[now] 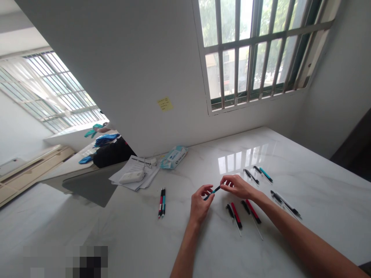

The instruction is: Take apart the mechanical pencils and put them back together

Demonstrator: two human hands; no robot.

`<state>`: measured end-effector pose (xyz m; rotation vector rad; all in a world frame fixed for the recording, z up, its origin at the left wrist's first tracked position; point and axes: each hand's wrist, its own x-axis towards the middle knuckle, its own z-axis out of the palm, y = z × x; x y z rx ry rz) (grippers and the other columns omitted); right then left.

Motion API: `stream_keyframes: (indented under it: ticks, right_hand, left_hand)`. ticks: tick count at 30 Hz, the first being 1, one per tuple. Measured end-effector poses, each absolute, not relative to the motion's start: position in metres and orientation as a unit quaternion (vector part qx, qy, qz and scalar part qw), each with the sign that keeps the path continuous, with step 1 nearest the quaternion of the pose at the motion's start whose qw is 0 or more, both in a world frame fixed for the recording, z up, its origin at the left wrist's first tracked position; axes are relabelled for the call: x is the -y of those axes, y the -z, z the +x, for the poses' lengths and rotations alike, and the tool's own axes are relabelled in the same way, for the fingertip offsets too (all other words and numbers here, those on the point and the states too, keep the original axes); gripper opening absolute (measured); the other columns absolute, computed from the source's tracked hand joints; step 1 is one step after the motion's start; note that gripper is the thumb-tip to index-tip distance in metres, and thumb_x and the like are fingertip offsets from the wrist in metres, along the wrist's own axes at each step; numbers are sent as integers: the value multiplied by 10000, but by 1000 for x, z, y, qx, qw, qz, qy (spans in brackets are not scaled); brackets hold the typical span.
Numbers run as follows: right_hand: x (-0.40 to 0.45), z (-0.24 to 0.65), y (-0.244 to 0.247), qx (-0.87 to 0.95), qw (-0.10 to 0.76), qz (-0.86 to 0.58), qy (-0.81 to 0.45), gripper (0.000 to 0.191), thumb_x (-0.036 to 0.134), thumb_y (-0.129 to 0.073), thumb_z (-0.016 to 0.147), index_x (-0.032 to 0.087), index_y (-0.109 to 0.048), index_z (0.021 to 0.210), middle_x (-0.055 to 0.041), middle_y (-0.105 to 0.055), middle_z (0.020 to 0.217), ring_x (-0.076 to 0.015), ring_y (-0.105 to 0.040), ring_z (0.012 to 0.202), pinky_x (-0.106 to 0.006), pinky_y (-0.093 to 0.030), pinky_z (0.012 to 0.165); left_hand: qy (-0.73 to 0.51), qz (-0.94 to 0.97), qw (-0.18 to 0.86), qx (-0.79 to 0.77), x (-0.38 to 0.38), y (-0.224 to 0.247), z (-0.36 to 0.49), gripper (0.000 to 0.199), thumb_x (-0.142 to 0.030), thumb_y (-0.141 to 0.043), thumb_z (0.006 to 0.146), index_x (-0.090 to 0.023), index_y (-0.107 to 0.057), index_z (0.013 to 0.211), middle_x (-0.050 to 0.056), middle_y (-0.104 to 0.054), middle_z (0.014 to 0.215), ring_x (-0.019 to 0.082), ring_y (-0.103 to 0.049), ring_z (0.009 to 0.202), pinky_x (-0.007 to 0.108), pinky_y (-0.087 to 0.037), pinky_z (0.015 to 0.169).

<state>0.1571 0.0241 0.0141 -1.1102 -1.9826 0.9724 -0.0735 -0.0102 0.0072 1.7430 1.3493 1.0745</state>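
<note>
Teal pen (213, 190) pinched end to end, fingers of left hand (199, 204) and right hand (236, 186) closed on it. Red pens (236, 215) just below right-hand fingertips (223, 179). Wipes packet (174, 157) lettering and yellow sticky note (165, 103) writing too small to read.

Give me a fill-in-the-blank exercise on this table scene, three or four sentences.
The left hand and right hand both pinch a slim pen with a ____ section.
The two pen parts just below the right hand have ____ barrels.
The yellow sticky note is stuck to the ____.
The pens lie on a tabletop of polished white ____.

Missing words: teal; red; wall; marble.
</note>
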Motion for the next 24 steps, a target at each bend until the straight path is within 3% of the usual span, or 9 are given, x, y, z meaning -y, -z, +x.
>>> stream_keyframes:
  ticks: [8,18,22,24]
  right_hand:
    - [-23,156,-16,754,342,-416,-376,142,324,-614,931,209,-679,983,-36,-732,925,-172,-676,766,-277,-515,674]
    - [-24,155,-13,754,332,-432,-368,249,405,-612,948,197,-717,859,-24,-715,767,-169,-639,689,-281,-489,650]
    - [-25,156,-11,755,335,-428,-367,218,406,-654,920,206,-731,964,-23,-727,800,-175,-643,705,-283,-496,657]
    - [-25,156,-11,756,331,-429,-367,213,408,-653,921,208,-727,930,-18,-711,765,-174,-636,691,-280,-490,647]
  left_hand:
    - [-413,667,342,-518,10,-6,-74,291,-257,-698,846,-232,-763,1129,38,-777,967,192,-693,871,349,-497,869]
    - [-409,673,334,-517,10,-4,-74,280,-261,-695,851,-236,-764,1122,37,-777,967,189,-696,874,346,-504,870]
    - [-412,674,332,-515,10,-4,-74,279,-260,-701,851,-241,-770,1120,34,-778,955,185,-697,855,339,-511,857]
    - [-413,674,332,-515,10,-5,-74,279,-260,-705,848,-239,-772,1118,35,-779,956,186,-700,858,339,-515,860]
